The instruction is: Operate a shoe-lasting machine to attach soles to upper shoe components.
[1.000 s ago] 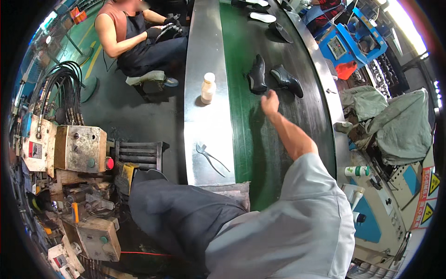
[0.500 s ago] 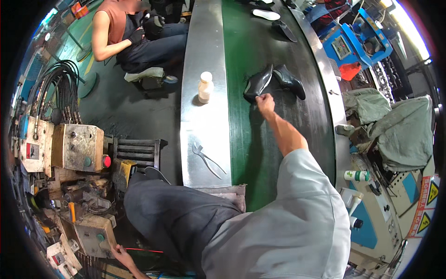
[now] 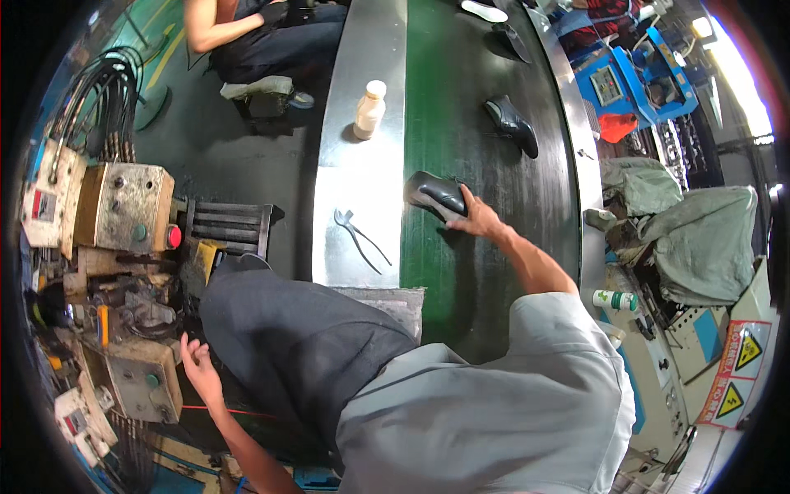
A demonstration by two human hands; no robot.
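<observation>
A black shoe (image 3: 434, 194) with a paler lower edge is in my right hand (image 3: 481, 217), fingers closed on its near right end above the green conveyor belt (image 3: 436, 296). Farther along the belt lies another black shoe (image 3: 513, 128), apart from the first. My left hand (image 3: 200, 368) hangs low at the left with its fingers apart and nothing in them. It is beside a worn control box (image 3: 144, 383) with a green button.
Steel pincers (image 3: 360, 239) and a whitish bottle (image 3: 370, 109) rest on the metal ledge (image 3: 354, 181) left of the belt. A person (image 3: 280, 41) sits at the far left. Machines with a red button (image 3: 174, 237) stand at left; covered equipment (image 3: 704, 239) stands at right.
My right hand has taken hold of one shoe of the pair and drawn it nearer and left. The left hand has risen along the control box, and my view has shifted.
</observation>
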